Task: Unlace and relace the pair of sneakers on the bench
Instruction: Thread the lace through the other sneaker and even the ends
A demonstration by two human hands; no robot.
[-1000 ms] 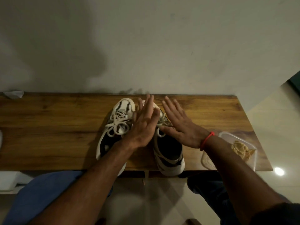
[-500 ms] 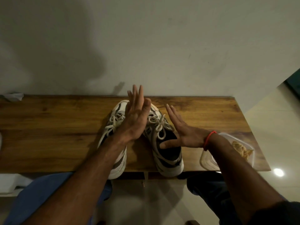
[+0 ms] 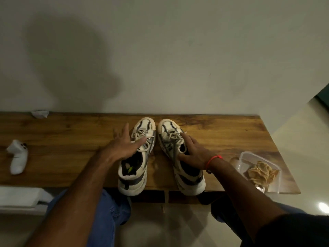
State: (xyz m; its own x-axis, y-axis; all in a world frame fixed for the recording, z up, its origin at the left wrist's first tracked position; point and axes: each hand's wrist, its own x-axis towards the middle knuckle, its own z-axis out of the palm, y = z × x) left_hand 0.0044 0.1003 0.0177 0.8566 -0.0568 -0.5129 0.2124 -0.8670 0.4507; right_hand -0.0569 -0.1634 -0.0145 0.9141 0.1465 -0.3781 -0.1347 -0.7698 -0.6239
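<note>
Resting on the wooden bench, the two sneakers are standing side by side near its middle, toes pointing at the far wall and heels hanging slightly over the near edge, so their long axes are running straight away from the person. Both laces look tied, so unlacing is probably not yet begun. The left hand is lying flat and spread over the left sneaker, fingers straight, thumb reaching across its laces, gripping nothing. The right hand is resting on the right sneaker, fingers loosely extended beside its bow and thumb touching the collar, holding nothing either. Each hand is sitting directly over its own shoe, so either knot is equally within reach; the fingers are only needing to curl inward toward the bows. At the right end, a clear tub is sitting well apart.
</note>
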